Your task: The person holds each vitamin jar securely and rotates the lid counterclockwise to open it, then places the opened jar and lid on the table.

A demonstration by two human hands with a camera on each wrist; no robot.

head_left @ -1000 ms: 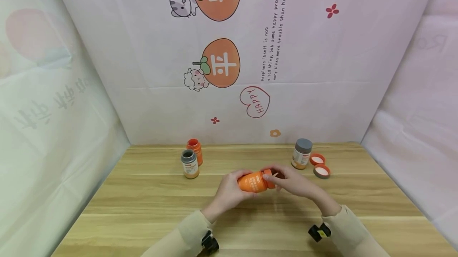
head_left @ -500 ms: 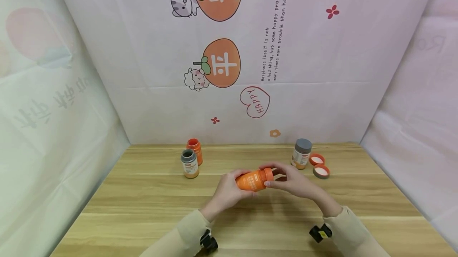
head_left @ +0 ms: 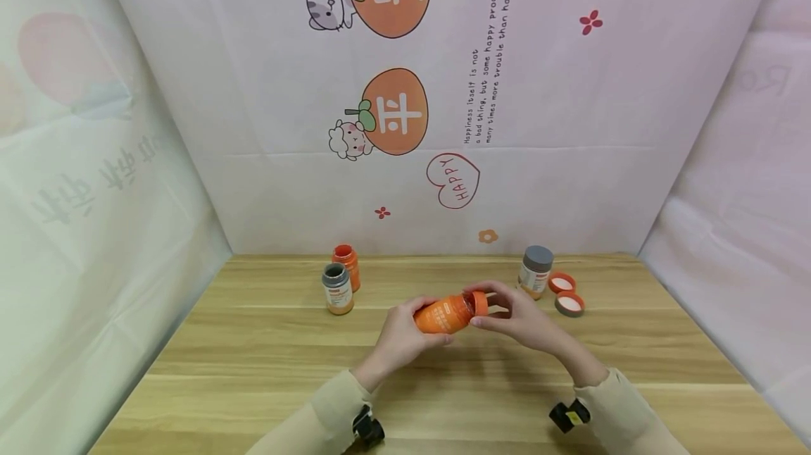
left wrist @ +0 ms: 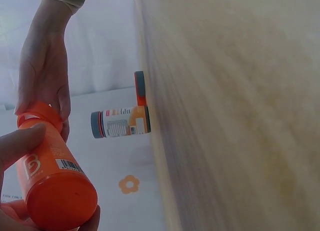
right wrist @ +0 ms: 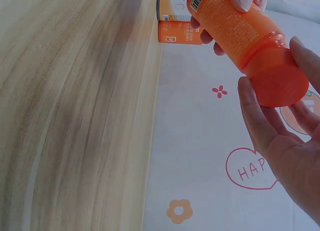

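Observation:
An orange bottle (head_left: 441, 315) is tilted above the middle of the table, its mouth toward the right. My left hand (head_left: 403, 332) grips its body, thumb and fingers wrapped round it; its flat base faces the camera in the left wrist view. The orange cap (head_left: 481, 303) is pinched between the thumb and fingers of my right hand (head_left: 519, 318). In the head view a dark gap shows between cap and bottle mouth at the upper side. The right wrist view shows the cap (right wrist: 278, 81) at the bottle's neck, with the right fingertips round its rim.
At the back left stand an uncapped orange bottle (head_left: 347, 273) and, before it, an uncapped grey-necked jar (head_left: 338, 293). Back right holds a grey-lidded jar (head_left: 535, 270) beside two upturned caps, one orange (head_left: 562, 282) and one grey (head_left: 569, 305). A printed cloth (head_left: 545, 159) rises behind the table.
The cap has come away from the bottle's mouth at the upper side, held in my right fingers. The left hand and bottle have shifted slightly up and left.

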